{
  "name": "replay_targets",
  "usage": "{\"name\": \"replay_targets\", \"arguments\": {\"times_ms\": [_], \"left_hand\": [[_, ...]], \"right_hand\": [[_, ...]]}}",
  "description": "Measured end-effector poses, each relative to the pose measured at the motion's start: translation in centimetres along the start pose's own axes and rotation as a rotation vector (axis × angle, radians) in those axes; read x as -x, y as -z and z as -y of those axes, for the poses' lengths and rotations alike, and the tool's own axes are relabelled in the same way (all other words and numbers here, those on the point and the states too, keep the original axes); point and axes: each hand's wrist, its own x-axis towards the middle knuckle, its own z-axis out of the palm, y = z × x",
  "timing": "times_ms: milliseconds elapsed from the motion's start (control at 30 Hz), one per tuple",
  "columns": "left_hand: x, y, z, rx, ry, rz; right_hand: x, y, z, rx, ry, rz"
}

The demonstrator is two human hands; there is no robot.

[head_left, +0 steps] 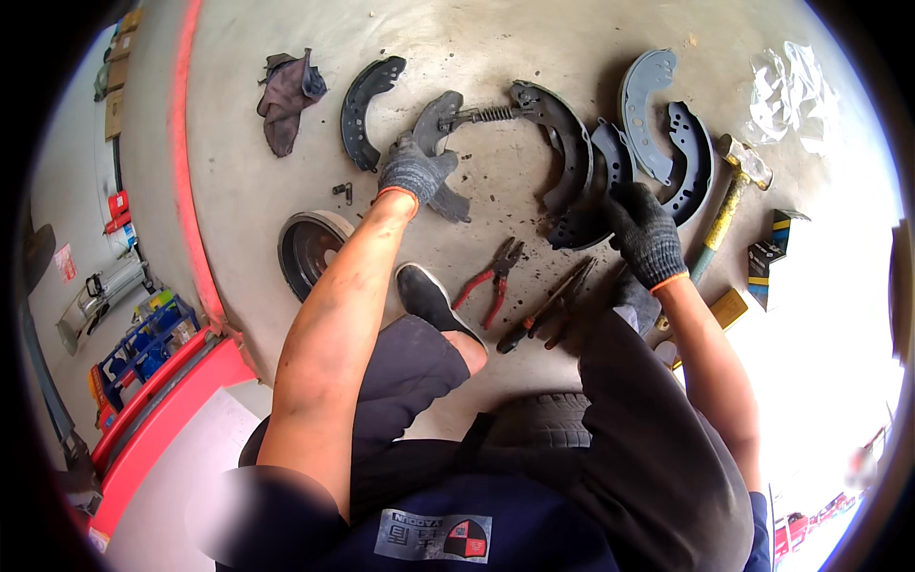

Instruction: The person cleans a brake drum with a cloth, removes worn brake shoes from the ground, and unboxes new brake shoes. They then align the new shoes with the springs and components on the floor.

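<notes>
My left hand [415, 172], in a grey knit glove with an orange cuff, grips a grey brake shoe [450, 204] at its middle. A rod with a coil spring [491, 114] links that shoe's upper end to a dark brake shoe [573, 143] opposite. My right hand [646, 231], gloved alike, is closed on the outer edge of another dark curved brake shoe [615, 151] lying against the linked pair's right side. The glove covers part of its curve, and its fingertips are hard to see. Loose brake shoes lie at far left [365, 107] and right, one grey [640, 110], one black [693, 157].
Red-handled pliers [496, 278], a screwdriver [534, 319] and a brake drum [303, 250] lie near my feet. Right are a yellow-handled hammer [724, 214], small boxes [765, 257] and crumpled plastic [791, 100]. A rag [289, 100] lies far left; a tyre [538, 419] sits beneath me.
</notes>
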Motion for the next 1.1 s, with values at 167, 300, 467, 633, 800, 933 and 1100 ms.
{"name": "replay_targets", "arguments": {"times_ms": [167, 300, 467, 633, 800, 933, 1100], "left_hand": [[0.2, -1.1, 0.9, 0.216, -0.462, -0.158], [0.8, -1.1, -0.7, 0.062, -0.226, -0.119], [-1.8, -1.7, 2.3, -0.126, 0.010, -0.200], [-1.6, -1.4, 2.3, -0.196, 0.124, -0.254], [2.5, -1.8, -0.5, -0.267, -0.003, -0.522], [4.0, -5.3, -0.5, -0.099, -0.337, -0.348], [3.9, -7.6, -3.6, 0.132, -0.184, -0.025]], "right_hand": [[-2.5, -1.3, 1.8, 0.116, 0.128, 0.045], [-2.7, -1.4, 2.4, 0.150, 0.056, 0.078], [-0.4, -0.1, 1.8, 0.071, 0.096, -0.065], [1.4, 1.6, -0.6, 0.361, 0.018, -0.045], [0.7, 1.6, 0.2, 0.427, -0.130, 0.118], [-0.3, 1.0, 1.3, 0.535, -0.127, 0.216], [-1.0, 0.7, -0.7, 0.486, -0.103, 0.243]]}}
